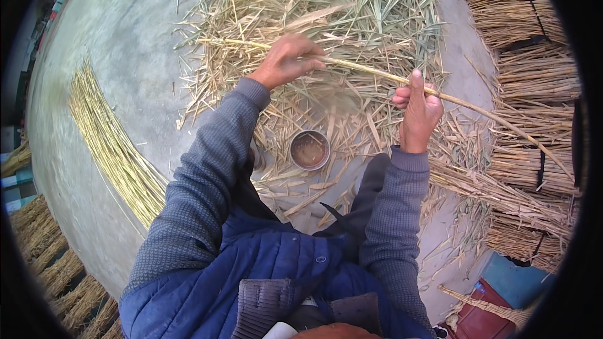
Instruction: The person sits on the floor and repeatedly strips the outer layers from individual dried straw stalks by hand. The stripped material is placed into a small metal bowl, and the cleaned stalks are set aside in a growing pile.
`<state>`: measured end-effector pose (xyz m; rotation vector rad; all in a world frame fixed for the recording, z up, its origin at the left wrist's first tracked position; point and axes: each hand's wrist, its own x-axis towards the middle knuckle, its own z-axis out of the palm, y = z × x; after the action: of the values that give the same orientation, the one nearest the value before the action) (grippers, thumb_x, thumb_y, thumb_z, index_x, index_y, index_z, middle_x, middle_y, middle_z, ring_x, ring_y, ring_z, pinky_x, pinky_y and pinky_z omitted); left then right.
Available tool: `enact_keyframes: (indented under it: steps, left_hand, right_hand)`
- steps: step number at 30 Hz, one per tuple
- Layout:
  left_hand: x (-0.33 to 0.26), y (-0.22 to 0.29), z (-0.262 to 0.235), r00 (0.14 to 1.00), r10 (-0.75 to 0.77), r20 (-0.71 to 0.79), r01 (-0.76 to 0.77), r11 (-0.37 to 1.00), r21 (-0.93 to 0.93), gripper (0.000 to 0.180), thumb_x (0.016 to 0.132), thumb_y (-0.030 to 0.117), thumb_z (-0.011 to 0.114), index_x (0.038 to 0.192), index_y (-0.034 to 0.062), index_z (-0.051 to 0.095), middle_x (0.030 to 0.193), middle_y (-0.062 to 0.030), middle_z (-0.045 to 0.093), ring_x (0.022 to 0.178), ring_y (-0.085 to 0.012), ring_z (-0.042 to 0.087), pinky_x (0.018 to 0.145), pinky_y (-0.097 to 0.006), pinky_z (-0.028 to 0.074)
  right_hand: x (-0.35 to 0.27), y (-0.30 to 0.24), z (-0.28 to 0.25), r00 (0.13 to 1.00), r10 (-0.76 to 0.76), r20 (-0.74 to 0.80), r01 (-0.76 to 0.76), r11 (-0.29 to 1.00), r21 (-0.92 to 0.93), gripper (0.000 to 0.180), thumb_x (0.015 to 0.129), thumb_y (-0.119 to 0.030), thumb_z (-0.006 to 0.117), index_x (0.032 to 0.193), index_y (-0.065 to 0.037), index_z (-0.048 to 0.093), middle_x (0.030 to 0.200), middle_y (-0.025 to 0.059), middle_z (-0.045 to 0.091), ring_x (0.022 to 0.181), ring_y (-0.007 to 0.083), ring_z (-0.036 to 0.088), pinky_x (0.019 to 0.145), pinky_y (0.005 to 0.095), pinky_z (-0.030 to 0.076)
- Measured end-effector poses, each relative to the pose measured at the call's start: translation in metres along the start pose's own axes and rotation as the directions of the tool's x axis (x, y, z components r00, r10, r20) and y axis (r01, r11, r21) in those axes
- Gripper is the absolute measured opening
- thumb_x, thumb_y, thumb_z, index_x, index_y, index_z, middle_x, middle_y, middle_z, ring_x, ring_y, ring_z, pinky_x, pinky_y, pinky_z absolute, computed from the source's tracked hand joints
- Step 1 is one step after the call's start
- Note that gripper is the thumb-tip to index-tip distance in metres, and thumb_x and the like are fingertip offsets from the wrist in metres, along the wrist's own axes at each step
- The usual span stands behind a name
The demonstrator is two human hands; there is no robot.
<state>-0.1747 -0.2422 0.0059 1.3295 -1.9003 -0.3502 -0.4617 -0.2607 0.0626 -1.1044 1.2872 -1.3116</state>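
A long, thin reed stalk (487,113) slants across in front of me, yellower toward its left end and browner toward its right. My right hand (419,112) is closed around it, thumb raised along its near side. Farther left, my left hand (287,59) grips the same stalk with curled fingers, slightly smeared by motion. Beneath both hands spreads a big heap of dry and greenish stripped leaves (352,9). Between my knees, a small round metal bowl (309,150) stands on the litter, with a little brownish stuff inside that I cannot make out.
Peeled yellow stalks (119,141) lie in a long pile on the concrete floor (119,31) at left. Tied bundles of brown stalks (534,75) are stacked along the right. Unbound stalks (496,194) reach toward my right knee. More bundles (56,263) lie at lower left.
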Motion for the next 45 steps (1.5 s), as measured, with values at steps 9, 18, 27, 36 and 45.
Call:
enact_keyframes:
  steps: [9,18,27,36,45]
  left_hand:
    - [-0.005,0.006,-0.003,0.873,-0.45,0.189,0.481,0.728,-0.489,0.018,0.08,0.007,0.084,0.093,0.0015,0.072,0.084,-0.001,0.073,0.077,-0.0073,0.067,0.068,-0.021,0.054]
    - [0.002,-0.007,-0.049,0.748,-0.629,-0.214,0.217,0.535,-0.816,0.013,0.087,0.011,0.078,0.089,0.0106,0.065,0.087,-0.0073,0.075,0.083,-0.0146,0.072,0.092,-0.036,0.056]
    - [-0.011,-0.027,-0.024,0.988,-0.141,0.06,0.143,0.989,-0.044,0.038,0.096,0.037,0.067,0.096,0.0,0.071,0.085,-0.0102,0.068,0.083,-0.022,0.064,0.072,-0.036,0.05]
    - [-0.002,-0.001,-0.009,0.837,-0.416,0.356,0.544,0.704,-0.456,0.023,0.086,0.021,0.081,0.096,0.0036,0.07,0.084,0.0003,0.072,0.075,-0.0076,0.063,0.067,-0.022,0.049]
    - [-0.008,-0.03,-0.038,0.835,-0.55,-0.025,0.55,0.835,-0.016,0.023,0.091,0.032,0.073,0.086,0.0096,0.067,0.081,-0.0064,0.071,0.076,-0.0179,0.065,0.071,-0.034,0.049]
  right_hand:
    - [-0.01,-0.006,-0.011,0.998,-0.016,0.054,0.016,1.0,0.005,0.041,0.093,-0.041,0.072,0.083,-0.004,0.059,0.066,0.0093,0.067,0.053,0.0117,0.062,0.054,0.0225,0.05]
    - [0.0,0.004,-0.031,0.998,0.033,0.049,-0.036,0.998,0.053,0.036,0.095,-0.035,0.071,0.092,0.0,0.062,0.076,0.0124,0.07,0.062,0.0146,0.067,0.059,0.0245,0.054]
    - [-0.005,0.006,-0.023,0.987,-0.023,0.158,0.02,1.0,0.02,0.034,0.097,-0.034,0.069,0.097,0.0,0.063,0.083,0.0137,0.072,0.074,0.0167,0.071,0.07,0.0258,0.055]
    - [-0.005,0.008,-0.021,0.972,-0.093,0.216,0.092,0.996,0.017,0.029,0.099,-0.027,0.067,0.102,0.001,0.061,0.089,0.0146,0.073,0.079,0.0175,0.071,0.074,0.0277,0.056]
    - [-0.005,0.009,-0.024,0.951,-0.084,0.296,0.072,0.996,0.052,0.023,0.099,-0.019,0.065,0.106,0.002,0.06,0.098,0.0145,0.071,0.088,0.0197,0.072,0.08,0.0277,0.056]
